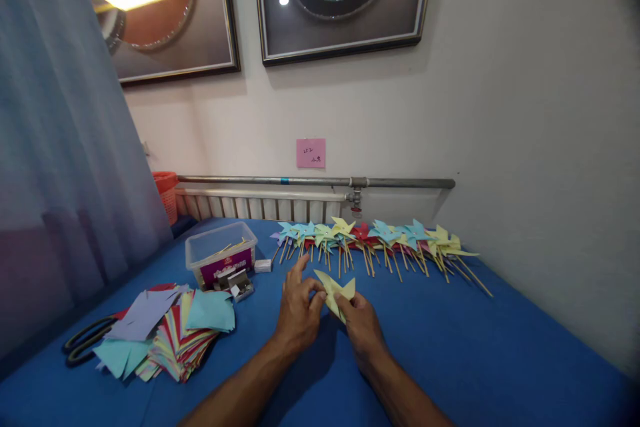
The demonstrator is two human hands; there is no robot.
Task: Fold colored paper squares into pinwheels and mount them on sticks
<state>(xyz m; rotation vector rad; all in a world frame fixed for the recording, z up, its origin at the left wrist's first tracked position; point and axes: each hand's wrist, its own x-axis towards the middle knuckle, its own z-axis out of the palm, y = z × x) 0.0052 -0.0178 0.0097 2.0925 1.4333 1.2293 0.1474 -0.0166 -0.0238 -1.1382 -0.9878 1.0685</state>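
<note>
A pale yellow paper pinwheel with folded blades is held between my two hands, above the blue table cover. My right hand grips its lower right side, the thumb lying over the paper. At the left edge of the paper, my left hand pinches with thumb and index finger while its other fingers stick up. Whether a small pin sits in that pinch is too small to tell. No stick shows on this pinwheel.
Finished pinwheels on sticks lie in a row at the back. To the left are a clear plastic box with sticks, a small open box, a white box, cut coloured papers and scissors. A radiator stands behind.
</note>
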